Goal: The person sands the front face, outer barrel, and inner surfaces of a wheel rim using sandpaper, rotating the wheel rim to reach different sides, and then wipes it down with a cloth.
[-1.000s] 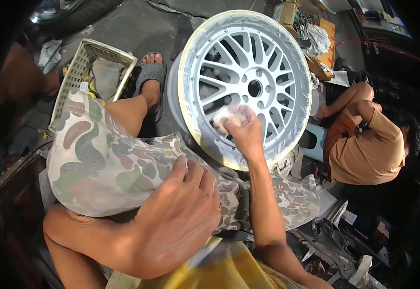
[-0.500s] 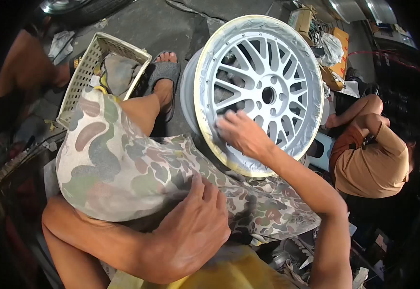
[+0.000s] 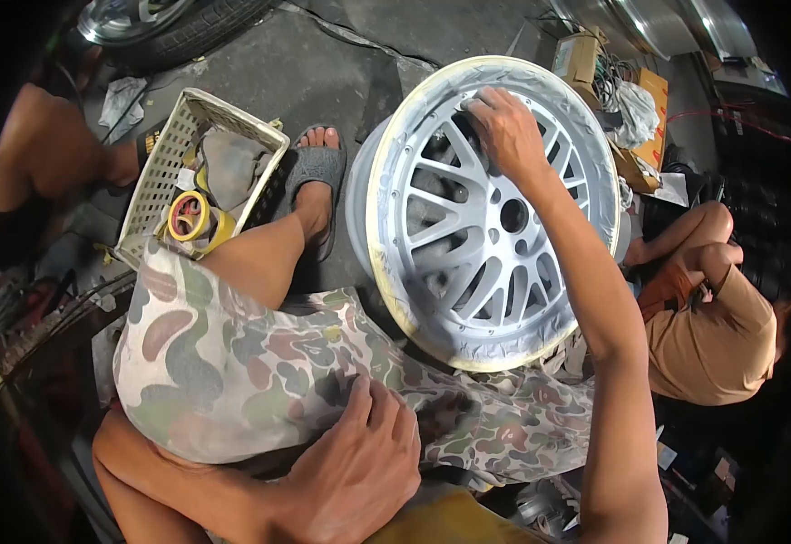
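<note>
A dark, worn floor (image 3: pixel 341 72) fills the scene on my feed: a tyre (image 3: pixel 209 41) at its far left corner, cartons (image 3: pixel 577 68) toward its far right corner, a crouched co-worker (image 3: pixel 708 354) along its right edge. Left of centre sits a pale slatted basket (image 3: pixel 148 172) with a roll of yellow tape (image 3: pixel 188 216), just beside a sandalled foot (image 3: pixel 310 177).

The wheel (image 3: pixel 497 238) stands tilted right of the floor's middle, near the camouflage clothing (image 3: pixel 232 363). Its face points up toward my camera and slightly right; its axle line runs back to the left, where the barrel shows. What props it I cannot tell.

Pale grey and matte, it has mesh spokes, a dark centre bore and a lip wrapped in crinkled, yellow-edged masking.

The hands: the right hand (image 3: pixel 509 131) bends its fingers over a white cloth (image 3: pixel 469 104) — mostly hidden — at the far rim; the left hand (image 3: pixel 359 458) lies loosely unclenched over the clothing.
</note>
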`<control>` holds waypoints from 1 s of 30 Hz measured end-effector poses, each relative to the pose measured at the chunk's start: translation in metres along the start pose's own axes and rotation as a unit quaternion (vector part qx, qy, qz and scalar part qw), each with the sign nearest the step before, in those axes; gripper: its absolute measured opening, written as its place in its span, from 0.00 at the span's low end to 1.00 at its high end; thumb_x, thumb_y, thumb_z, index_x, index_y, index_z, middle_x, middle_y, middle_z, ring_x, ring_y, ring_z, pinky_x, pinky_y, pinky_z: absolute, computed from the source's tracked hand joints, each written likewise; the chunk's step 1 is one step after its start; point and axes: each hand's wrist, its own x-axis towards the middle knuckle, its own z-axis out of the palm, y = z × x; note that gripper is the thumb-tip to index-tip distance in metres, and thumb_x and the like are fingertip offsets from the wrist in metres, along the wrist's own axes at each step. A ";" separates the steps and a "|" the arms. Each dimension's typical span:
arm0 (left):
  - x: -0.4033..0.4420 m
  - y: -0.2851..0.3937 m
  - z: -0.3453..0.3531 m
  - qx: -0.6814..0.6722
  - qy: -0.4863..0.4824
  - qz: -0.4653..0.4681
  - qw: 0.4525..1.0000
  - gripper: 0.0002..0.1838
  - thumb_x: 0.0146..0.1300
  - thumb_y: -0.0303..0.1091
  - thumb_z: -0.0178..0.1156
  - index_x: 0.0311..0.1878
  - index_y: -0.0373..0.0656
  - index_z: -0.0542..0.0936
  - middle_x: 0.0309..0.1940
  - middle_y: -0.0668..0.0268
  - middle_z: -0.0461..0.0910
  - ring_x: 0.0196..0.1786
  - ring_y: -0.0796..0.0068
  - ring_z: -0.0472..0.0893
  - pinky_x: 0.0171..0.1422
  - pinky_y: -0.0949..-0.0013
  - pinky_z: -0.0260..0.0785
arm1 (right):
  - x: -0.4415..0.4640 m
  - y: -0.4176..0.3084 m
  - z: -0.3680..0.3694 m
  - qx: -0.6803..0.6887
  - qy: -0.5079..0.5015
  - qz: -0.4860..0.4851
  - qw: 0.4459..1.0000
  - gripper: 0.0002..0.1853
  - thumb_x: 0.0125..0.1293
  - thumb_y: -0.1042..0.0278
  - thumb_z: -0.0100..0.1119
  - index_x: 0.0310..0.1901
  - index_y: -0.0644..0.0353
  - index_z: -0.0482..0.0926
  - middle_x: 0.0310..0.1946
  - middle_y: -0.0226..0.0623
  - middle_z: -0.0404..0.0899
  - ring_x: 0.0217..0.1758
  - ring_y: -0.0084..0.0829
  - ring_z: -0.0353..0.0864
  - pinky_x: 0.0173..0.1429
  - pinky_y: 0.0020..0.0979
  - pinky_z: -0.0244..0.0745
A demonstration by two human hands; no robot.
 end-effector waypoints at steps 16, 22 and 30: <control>0.015 0.000 -0.008 -0.018 -0.095 -0.009 0.995 0.23 0.68 0.34 0.51 0.62 0.30 0.77 0.59 0.46 0.77 0.66 0.48 0.73 0.75 0.45 0.59 | 0.008 -0.044 0.005 0.163 -0.116 -0.133 0.971 0.10 0.59 0.75 0.59 0.42 0.63 0.84 0.50 0.44 0.83 0.56 0.46 0.83 0.62 0.41 0.80; 0.004 0.008 -0.015 -0.148 -0.097 -0.077 0.981 0.27 0.69 0.31 0.47 0.68 0.27 0.69 0.67 0.47 0.71 0.74 0.52 0.67 0.81 0.48 0.52 | -0.023 -0.096 -0.020 0.101 -0.158 -0.417 0.889 0.10 0.59 0.70 0.61 0.43 0.57 0.82 0.41 0.35 0.78 0.50 0.38 0.81 0.61 0.36 0.79; 0.017 -0.001 -0.017 -0.092 -0.095 -0.062 0.989 0.24 0.67 0.32 0.49 0.63 0.27 0.72 0.61 0.45 0.73 0.69 0.47 0.68 0.78 0.47 0.55 | -0.025 0.078 0.020 0.023 -0.130 0.174 0.976 0.18 0.56 0.78 0.58 0.50 0.59 0.85 0.50 0.50 0.84 0.53 0.53 0.83 0.60 0.47 0.79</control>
